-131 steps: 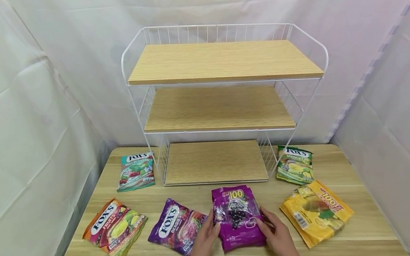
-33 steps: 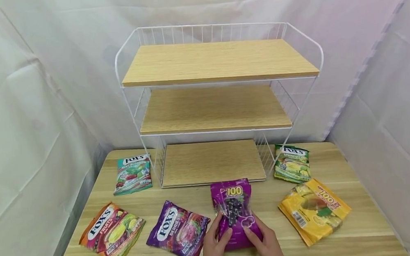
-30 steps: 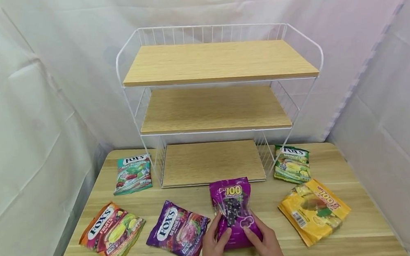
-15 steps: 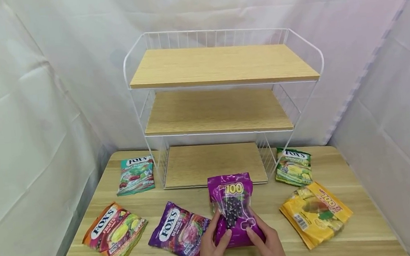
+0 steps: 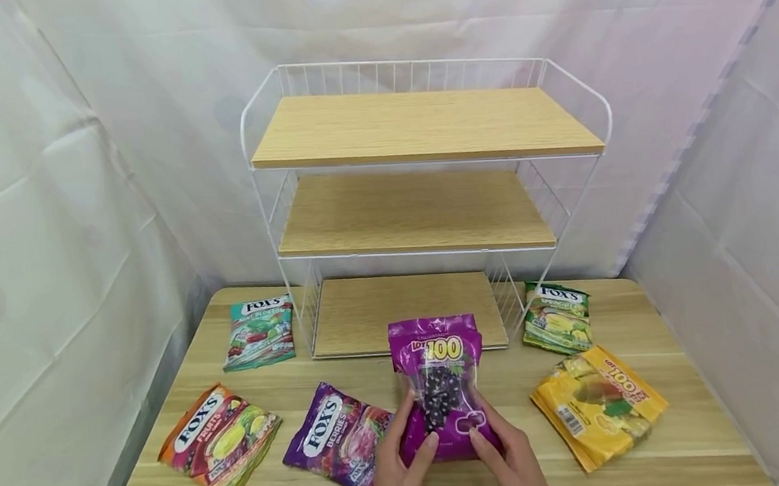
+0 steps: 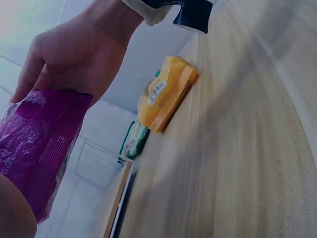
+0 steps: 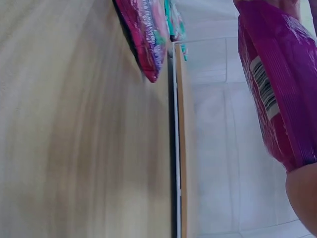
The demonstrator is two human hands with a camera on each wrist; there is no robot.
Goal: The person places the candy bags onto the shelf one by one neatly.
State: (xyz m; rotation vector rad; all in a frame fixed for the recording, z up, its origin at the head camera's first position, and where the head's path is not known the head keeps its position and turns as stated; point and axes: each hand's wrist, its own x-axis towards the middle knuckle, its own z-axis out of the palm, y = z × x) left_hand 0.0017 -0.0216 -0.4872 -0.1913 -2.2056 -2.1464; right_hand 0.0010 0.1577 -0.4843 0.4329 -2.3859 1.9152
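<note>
A purple candy bag [image 5: 441,387], marked LOT 100 with dark grapes or berries printed on it, is held between both hands in the head view. My left hand [image 5: 399,461] grips its lower left side, thumb on the front. On the lower right side my right hand [image 5: 512,454] grips it the same way. Both wrist views show the candy bag [image 6: 39,144] raised off the table, its bottom edge and a barcode visible in the right wrist view. To the left lies a purple FOX'S Berries bag [image 5: 341,439], partly behind my left hand.
A white wire rack with three wooden shelves [image 5: 422,212] stands behind the hands. A yellow LOT 100 bag [image 5: 598,407] and a green FOX'S bag [image 5: 557,317] lie right. An orange FOX'S Fruits bag [image 5: 220,443] and a teal FOX'S bag [image 5: 259,332] lie left on the table [image 5: 696,432].
Over the last seconds both hands have shifted to the purple candy bag's lower sides and lifted it off the table. It has risen further in the last half second, its top now overlapping the bottom shelf.
</note>
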